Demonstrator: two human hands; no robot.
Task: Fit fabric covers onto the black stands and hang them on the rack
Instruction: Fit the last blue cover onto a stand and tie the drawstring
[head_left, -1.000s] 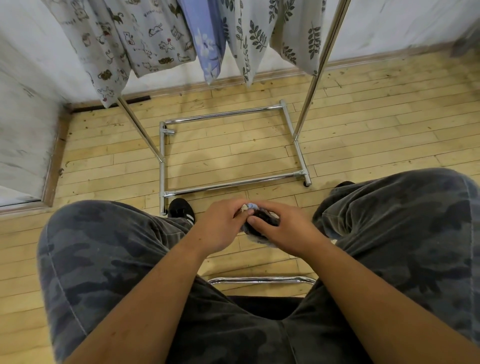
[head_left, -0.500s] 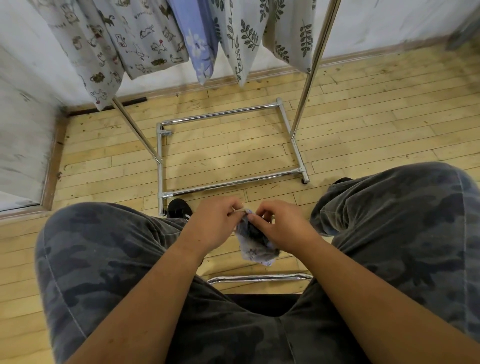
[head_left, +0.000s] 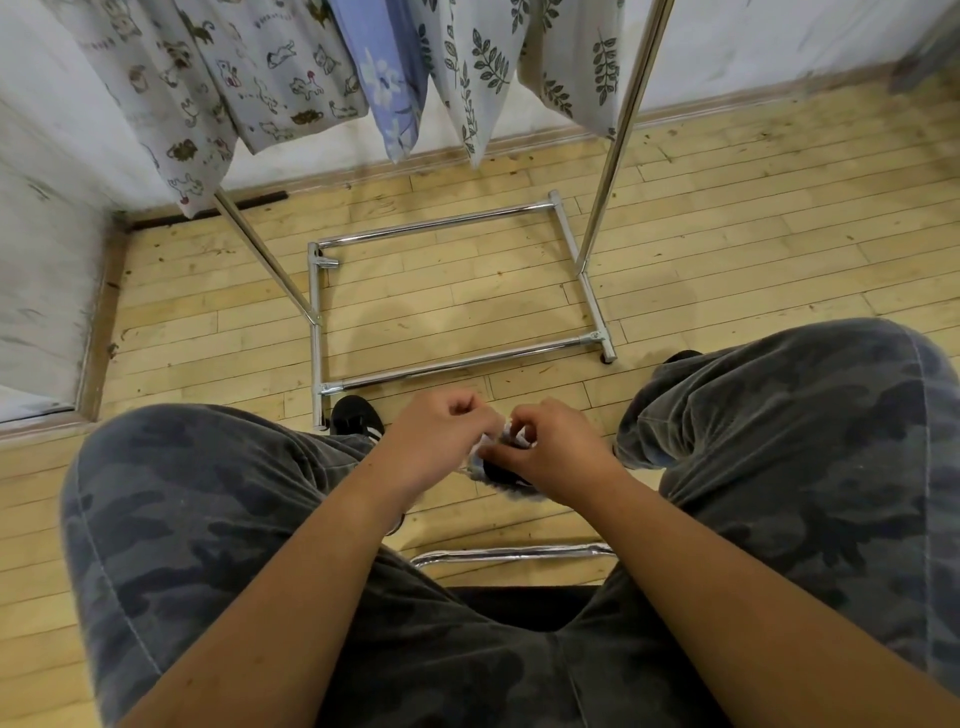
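I sit with my knees apart and hold a small pale-blue printed fabric cover between them. My left hand pinches its left edge with curled fingers. My right hand grips its right edge from above. A black piece, seemingly a stand, shows inside the fabric, mostly hidden by my fingers. The chrome rack stands just ahead on the floor, and several printed covers hang from its top.
A white wall and baseboard close off the left and far sides. My black shoe rests by the rack's front left corner. The chrome front bar of my seat lies below my hands. Wooden floor stretches to the right.
The fabric hung loose below my hands half a second ago; now it is gathered up tighter between them. My hands stay close together and the view has dropped slightly.
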